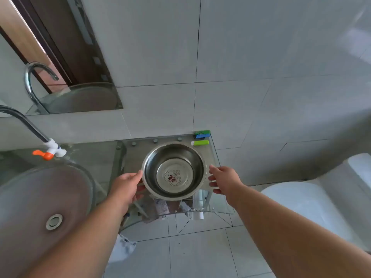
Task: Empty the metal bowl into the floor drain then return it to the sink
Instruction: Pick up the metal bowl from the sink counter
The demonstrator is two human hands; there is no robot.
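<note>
A round metal bowl with a red mark printed on its inner bottom sits over the glass counter, right of the sink. My left hand grips its left rim, thumb on top and fingers underneath. My right hand is just off the right rim, fingers apart, holding nothing. The glass basin of the sink lies at the lower left, with a metal drain plug in its bottom. No floor drain is visible.
A white and orange tap on a hose hangs over the basin's far edge. Green and blue lighters lie at the counter's back right corner. A white toilet stands to the right. A mirror hangs at upper left. Grey floor tiles lie below.
</note>
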